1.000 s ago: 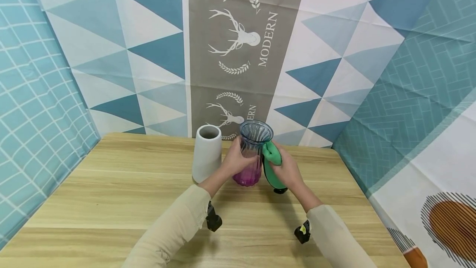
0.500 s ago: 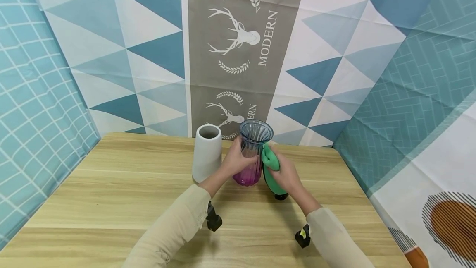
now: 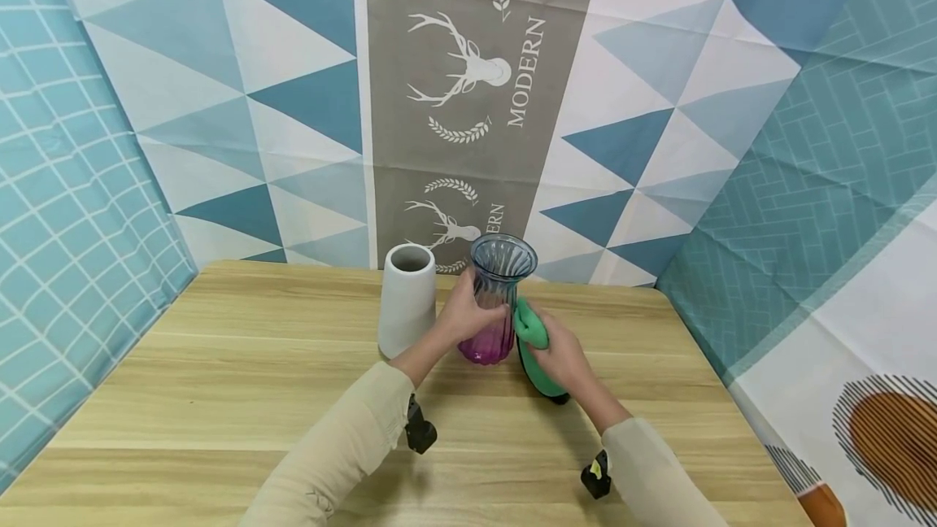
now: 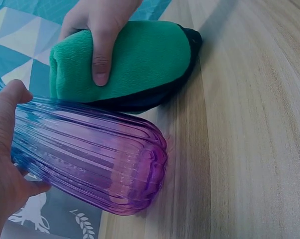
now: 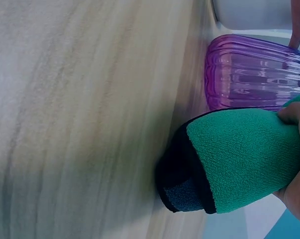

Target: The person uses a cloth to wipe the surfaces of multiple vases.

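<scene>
A ribbed glass vase [image 3: 492,340], blue at the flared mouth and pink-purple at the base, stands upright on the wooden table. My left hand [image 3: 465,311] grips it round the upper body, thumb on the near side. In my right hand [image 3: 562,352] is a folded green cloth [image 3: 545,381] with dark edging, pinched between thumb and fingers. The left wrist view shows the cloth [image 4: 150,59] right against the side of the vase [image 4: 100,154]. Seen from the right wrist, the cloth's folded lower end [image 5: 239,159] hangs close over the tabletop beside the vase's base [image 5: 239,74].
A white tapered vase [image 3: 407,307] stands just left of the glass one, close to my left hand. The wooden table [image 3: 220,397] ends at a patterned curtain wall [image 3: 468,104] behind, with blue tiled cloth [image 3: 73,185] on the left.
My right hand has slid the cloth down along the right side of the glass vase, from near its neck toward mid-body. The left hand and both vases stay in place.
</scene>
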Demonstrator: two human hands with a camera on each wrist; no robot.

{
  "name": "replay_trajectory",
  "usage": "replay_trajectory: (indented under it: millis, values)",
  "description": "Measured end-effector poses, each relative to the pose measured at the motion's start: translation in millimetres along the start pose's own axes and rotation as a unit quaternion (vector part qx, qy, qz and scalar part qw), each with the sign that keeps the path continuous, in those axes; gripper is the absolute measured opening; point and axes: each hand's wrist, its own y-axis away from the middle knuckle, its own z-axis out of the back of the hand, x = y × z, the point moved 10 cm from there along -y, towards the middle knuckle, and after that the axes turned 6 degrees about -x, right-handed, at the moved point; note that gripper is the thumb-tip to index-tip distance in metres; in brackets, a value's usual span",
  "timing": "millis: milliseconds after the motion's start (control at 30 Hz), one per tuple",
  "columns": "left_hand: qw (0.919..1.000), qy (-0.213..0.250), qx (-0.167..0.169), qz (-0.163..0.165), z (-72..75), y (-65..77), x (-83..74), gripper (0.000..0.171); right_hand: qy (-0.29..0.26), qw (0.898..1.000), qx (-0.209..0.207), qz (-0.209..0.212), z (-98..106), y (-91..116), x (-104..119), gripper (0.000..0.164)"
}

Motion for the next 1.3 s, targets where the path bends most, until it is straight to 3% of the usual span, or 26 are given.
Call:
replay_trajectory:
  millis: [367, 667, 967, 1300]
  values:
    - [1.0000, 0.004, 0.008, 0.003, -2.4, -0.7, 2.1, 0.087, 0.004, 1.000, 0.015, -0.006, -2, 2, -4, 0.064]
    - [0.9981, -0.006, -0.001, 0.062, -0.1, 2.2, 10.9, 0.092, -0.025, 1.000, -0.010, -0.016, 15, -7, 0, 0.059]
    - [0.9985, -0.008, -0.013, 0.053, 1.8, 2.0, 7.8, 0.086, -0.040, 0.998, -0.037, -0.009, 28, -18, 13, 0.061]
    - [0.9988, -0.003, -0.010, 0.049, 1.3, 1.8, 8.0, 0.087, -0.035, 0.999, -0.038, -0.005, 30, -21, 17, 0.060]
